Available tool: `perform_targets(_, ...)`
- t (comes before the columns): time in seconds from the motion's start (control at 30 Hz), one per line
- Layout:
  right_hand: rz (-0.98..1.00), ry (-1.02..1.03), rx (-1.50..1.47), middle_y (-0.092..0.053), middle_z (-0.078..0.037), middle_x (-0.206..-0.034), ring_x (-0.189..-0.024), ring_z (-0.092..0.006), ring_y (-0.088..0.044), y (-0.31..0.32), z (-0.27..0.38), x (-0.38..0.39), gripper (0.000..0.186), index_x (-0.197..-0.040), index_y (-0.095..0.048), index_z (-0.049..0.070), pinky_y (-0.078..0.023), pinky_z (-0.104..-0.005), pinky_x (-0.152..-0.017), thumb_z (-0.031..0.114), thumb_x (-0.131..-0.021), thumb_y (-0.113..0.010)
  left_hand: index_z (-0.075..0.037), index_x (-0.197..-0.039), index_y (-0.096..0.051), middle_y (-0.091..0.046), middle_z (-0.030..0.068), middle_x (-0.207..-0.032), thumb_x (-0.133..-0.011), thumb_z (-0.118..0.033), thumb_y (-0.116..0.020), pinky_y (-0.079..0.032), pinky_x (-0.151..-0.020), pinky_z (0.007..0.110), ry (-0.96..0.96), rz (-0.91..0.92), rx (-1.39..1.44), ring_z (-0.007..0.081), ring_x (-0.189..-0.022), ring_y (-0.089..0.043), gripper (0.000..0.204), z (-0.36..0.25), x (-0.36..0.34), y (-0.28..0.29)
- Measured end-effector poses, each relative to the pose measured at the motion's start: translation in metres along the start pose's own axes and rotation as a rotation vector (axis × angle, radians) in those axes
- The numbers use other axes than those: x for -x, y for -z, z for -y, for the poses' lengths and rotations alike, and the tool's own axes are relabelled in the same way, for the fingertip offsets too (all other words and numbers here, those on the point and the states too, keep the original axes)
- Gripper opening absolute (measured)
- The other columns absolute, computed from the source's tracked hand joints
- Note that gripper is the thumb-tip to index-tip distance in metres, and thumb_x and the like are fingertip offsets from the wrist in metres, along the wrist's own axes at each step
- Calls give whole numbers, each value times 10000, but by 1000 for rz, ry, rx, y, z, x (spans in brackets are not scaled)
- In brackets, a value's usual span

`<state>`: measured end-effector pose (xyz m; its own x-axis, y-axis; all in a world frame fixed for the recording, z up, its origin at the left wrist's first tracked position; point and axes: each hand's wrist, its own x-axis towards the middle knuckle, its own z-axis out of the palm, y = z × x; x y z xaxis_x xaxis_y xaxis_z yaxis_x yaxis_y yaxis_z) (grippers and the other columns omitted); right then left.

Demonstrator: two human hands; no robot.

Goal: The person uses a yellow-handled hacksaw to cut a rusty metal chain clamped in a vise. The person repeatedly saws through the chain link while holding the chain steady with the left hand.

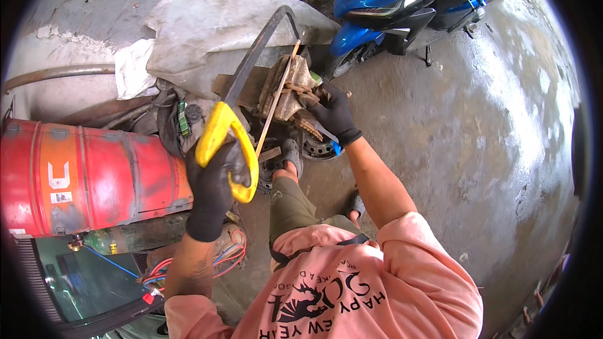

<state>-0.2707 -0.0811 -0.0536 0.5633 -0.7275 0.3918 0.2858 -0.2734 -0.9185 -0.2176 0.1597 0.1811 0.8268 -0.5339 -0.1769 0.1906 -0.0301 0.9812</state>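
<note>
My left hand (221, 172), in a dark glove, is wrapped round the yellow handle of a hacksaw (218, 130). The saw's dark bowed frame arches forward, and its thin orange-brown blade runs along a worn, dirt-caked block (274, 81). On top of that block lies a rusty metal piece (299, 90). My right hand (336, 113), gloved too, closes on the rusty piece from the right side of the block. Its fingertips are partly hidden. A ridged rusty bar (309, 127) shows just below the block. Whether the blade has cut into anything cannot be made out.
A red drum (88, 179) lies on its side at the left, above a green gas cylinder (135, 235) and coloured hoses (233, 254). A blue motorbike (383, 9) stands at the back right. Wheel rims (319, 147) sit under the block, near my foot (291, 154).
</note>
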Motion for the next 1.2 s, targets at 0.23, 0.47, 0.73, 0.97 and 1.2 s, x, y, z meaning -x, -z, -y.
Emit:
perform_targets(0.23,-1,58,94,-599,-118,-747,-682,-221,-544,6,-5,0,342,-863,-645,2,-445,-377,-641,250,-847,-880,-86,-921,-493,-455,14,-695,-1043,-183,-549,-484,-523,370,100,264,17,157,-549,-501,166,-50,20,28)
perform_targets(0.47,74,-37,78,-573,-59,-798,-769,-136,-501,7,1,6,308,-896,-612,6,-464,-324,-700,180,-873,-865,-115,-882,-505,-467,10,-701,-1029,-205,-565,-476,-540,371,148,243,109,161,-566,-501,183,-28,-21,13)
perform_targets(0.73,-8,66,103,-612,-151,-793,-738,-362,-583,7,1,0,373,-836,-625,43,-447,-451,-677,288,-783,-902,-58,-943,-533,-471,18,-704,-1037,-171,-554,-478,-536,354,112,229,-17,155,-563,-500,149,-32,-13,0)
perform_targets(0.97,46,-54,48,-632,-54,-865,-809,-169,-583,9,-4,2,322,-910,-628,19,-486,-327,-728,174,-826,-897,-49,-905,-520,-488,60,-708,-1024,-159,-565,-489,-584,384,34,232,109,205,-625,-517,168,3,13,-10)
perform_targets(1.2,54,-334,-183,-673,-36,-1010,-937,-117,-633,1,22,1,242,-1010,-645,12,-537,-298,-839,98,-894,-839,-29,-1122,-611,-589,54,-899,-911,-39,-780,-549,-798,369,6,356,-140,184,-819,-612,271,8,17,-22)
